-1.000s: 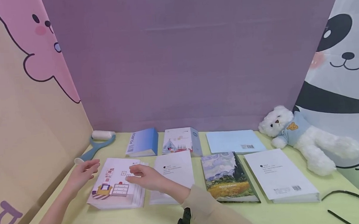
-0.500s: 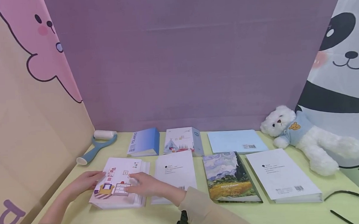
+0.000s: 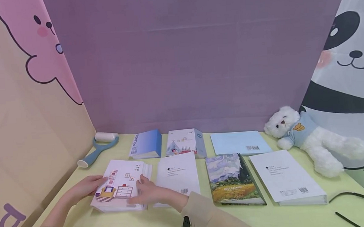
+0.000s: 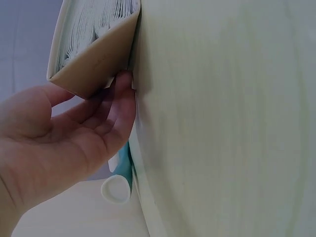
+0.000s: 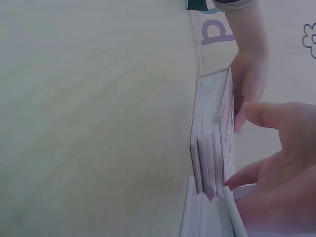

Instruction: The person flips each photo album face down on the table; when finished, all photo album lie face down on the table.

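Observation:
A thick white photo album [image 3: 116,174] with drawn furniture on its cover lies at the table's front left. My left hand [image 3: 84,187] grips its left side, thumb on the cover. In the left wrist view, the fingers curl against the lower edge of its brown-looking spine [image 4: 96,64], and the page edges show. My right hand [image 3: 150,192] lies over the cover's right edge with fingers and thumb spread. In the right wrist view, its thumb [image 5: 264,114] stands out toward the cover and the other fingers are near the album's edge.
Close to the right stands a white album [image 3: 177,174], then a painted-landscape album [image 3: 232,182] and another white one [image 3: 286,176]. Behind lie a blue album [image 3: 146,143], a tent-picture album [image 3: 181,142] and a light-blue one [image 3: 239,143]. A lint roller [image 3: 98,149] and teddy bear [image 3: 305,135] flank them.
Both hands have come down from above onto the album's two sides. The right hand has since shifted slightly right along the cover. The album itself has barely moved.

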`<state>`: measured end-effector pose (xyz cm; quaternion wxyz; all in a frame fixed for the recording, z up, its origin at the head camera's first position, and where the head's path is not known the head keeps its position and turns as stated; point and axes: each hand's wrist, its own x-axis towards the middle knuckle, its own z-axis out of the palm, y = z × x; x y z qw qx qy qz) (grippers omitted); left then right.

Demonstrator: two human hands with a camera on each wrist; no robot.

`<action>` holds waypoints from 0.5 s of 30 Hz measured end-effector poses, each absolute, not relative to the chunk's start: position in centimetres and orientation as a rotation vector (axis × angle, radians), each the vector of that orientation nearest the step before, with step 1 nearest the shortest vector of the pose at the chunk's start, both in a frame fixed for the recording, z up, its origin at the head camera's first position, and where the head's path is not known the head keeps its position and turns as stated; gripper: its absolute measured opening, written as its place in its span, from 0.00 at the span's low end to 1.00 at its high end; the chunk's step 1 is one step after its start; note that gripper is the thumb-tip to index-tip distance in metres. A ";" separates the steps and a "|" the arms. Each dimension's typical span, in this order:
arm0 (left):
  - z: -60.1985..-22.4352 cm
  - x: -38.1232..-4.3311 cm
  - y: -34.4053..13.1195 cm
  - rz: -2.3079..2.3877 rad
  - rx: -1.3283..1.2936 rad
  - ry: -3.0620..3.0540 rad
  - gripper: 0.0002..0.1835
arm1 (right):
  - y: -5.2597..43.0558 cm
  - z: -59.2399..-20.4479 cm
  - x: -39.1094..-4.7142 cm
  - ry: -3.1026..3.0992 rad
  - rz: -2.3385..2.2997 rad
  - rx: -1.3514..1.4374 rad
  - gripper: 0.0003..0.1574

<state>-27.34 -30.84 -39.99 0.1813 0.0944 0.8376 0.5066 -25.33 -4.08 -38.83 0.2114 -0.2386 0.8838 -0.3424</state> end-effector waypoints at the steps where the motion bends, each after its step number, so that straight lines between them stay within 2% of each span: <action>1: -40.0 -27.3 -30.9 1.439 0.262 2.355 0.32 | -4.0 -38.8 -25.3 2.445 -0.948 -0.669 0.50; 10: -39.7 -27.1 -30.6 1.493 0.169 2.305 0.36 | -3.4 -38.2 -25.3 2.371 -0.989 -0.664 0.45; 15: -38.4 -27.0 -30.1 1.650 0.189 2.198 0.33 | -3.4 -38.5 -25.6 2.368 -1.069 -0.648 0.45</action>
